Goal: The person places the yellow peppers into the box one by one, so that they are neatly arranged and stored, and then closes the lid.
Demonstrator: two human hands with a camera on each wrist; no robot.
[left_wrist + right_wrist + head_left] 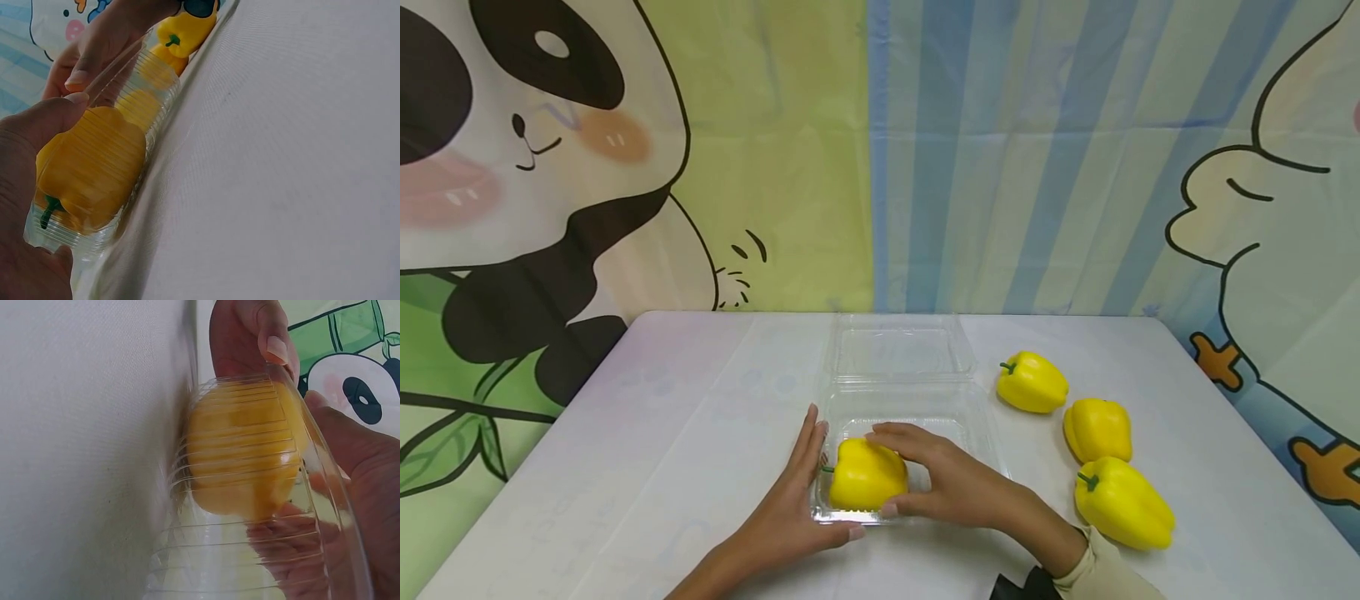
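A yellow bell pepper [868,475] with a green stem lies on its side in the front left of a clear plastic clamshell box [988,433]. My right hand [951,479] holds this pepper from the right, fingers over its top and thumb at its lower right. Along the box's left side rest the straight fingers of my left hand [790,500], its thumb spread toward the front rim. Through the ribbed wall, the pepper [240,450] shows in the right wrist view. In the left wrist view, the left thumb [53,122] is at the box's rim.
The box's clear lid [902,350] lies folded back behind it. To the right on the white table [685,450] are three more yellow bell peppers: one at the back [1032,383], one in the middle [1097,429] and one in front [1126,504]. A cartoon-printed curtain [805,167] stands behind.
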